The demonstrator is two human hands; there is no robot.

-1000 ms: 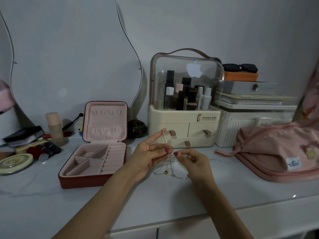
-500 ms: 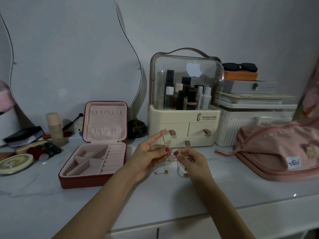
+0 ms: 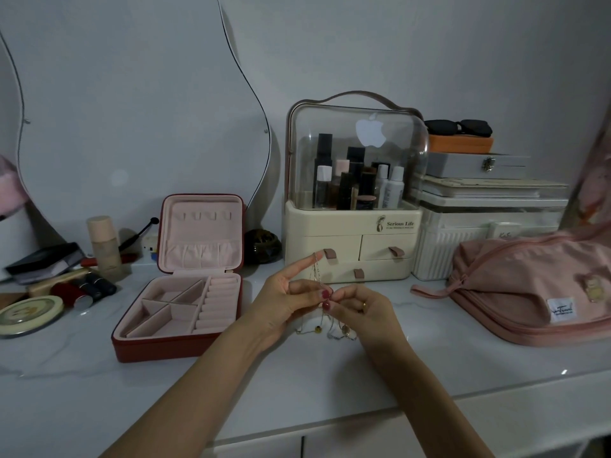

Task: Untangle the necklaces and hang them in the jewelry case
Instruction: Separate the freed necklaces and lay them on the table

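Note:
A tangle of thin necklaces point(image 3: 325, 327) hangs between my two hands above the white counter, its pendants dangling just over the surface. My left hand point(image 3: 287, 297) has its index finger raised with chains looped over it, and its other fingers curl on the strands. My right hand point(image 3: 362, 309) pinches the chains close to the left fingertips. The red jewelry case point(image 3: 185, 285) stands open to the left, pink lined, with a row of hooks in its upright lid and nothing hanging there.
A cream cosmetics organizer point(image 3: 352, 226) with a clear dome stands right behind my hands. A pink pouch point(image 3: 535, 289) lies at the right, stacked boxes point(image 3: 489, 206) behind it. Bottles, lipsticks and a round tin point(image 3: 28, 314) crowd the far left by the mirror point(image 3: 132, 110).
My right hand has crept closer to my left and shifted its pinch on the chains; the pendants swing slightly. The case has not moved.

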